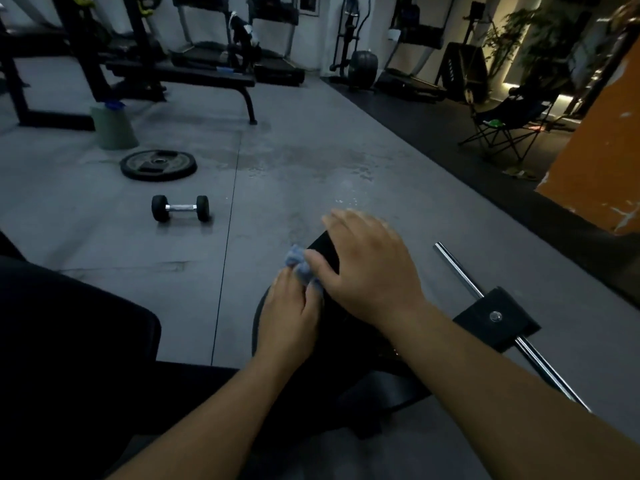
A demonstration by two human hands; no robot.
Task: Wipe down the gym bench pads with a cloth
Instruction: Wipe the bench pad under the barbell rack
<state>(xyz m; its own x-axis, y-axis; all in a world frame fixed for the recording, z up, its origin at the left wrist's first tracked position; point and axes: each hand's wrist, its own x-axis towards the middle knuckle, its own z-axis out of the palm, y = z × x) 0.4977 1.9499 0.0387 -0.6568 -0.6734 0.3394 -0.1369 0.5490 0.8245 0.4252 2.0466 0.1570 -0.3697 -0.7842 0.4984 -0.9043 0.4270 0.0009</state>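
Observation:
A small crumpled blue cloth (302, 265) lies on the black bench pad (341, 323) in front of me. My left hand (291, 315) pinches the cloth's near edge with its fingertips. My right hand (367, 265) lies flat on the pad with its fingers spread, its thumb touching the cloth's right side. Both forearms cover much of the pad. A second wide black pad (69, 334) fills the lower left.
A chrome bar (460, 268) with a black bracket (497, 318) runs along the right. On the grey floor lie a dumbbell (180, 207) and a weight plate (158, 165). A flat bench (194, 76) and a green bucket (112, 126) stand further back; a folding chair (509, 123) at right.

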